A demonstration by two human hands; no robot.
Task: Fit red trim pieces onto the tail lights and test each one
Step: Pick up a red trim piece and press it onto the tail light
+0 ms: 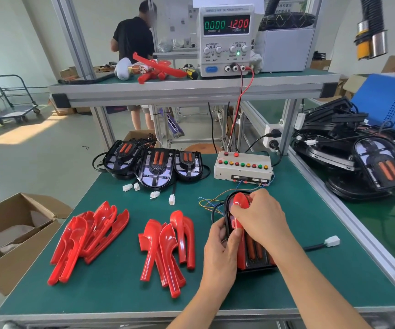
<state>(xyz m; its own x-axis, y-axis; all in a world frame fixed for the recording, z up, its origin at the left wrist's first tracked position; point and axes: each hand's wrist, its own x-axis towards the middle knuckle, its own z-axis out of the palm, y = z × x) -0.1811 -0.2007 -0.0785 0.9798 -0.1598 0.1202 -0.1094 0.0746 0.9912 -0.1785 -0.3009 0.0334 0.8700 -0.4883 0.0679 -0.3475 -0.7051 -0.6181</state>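
A black tail light (254, 254) lies on the green mat at centre right. A red trim piece (240, 201) sits on its upper half. My right hand (263, 217) lies over the trim and presses on it, fingers curled round the piece. My left hand (221, 248) grips the tail light's left edge, thumb on the trim's stem. Two heaps of loose red trim pieces lie to the left: one (89, 236) and another (168, 248). Three tail lights (155, 163) without trim stand at the back of the mat.
A test box (242, 167) with coloured buttons stands behind the tail light, wired to a power supply (226, 41) on the shelf reading 12.00 V. More tail lights (362, 162) are piled at right. An open cardboard box (13, 236) is at left. A person stands in the background.
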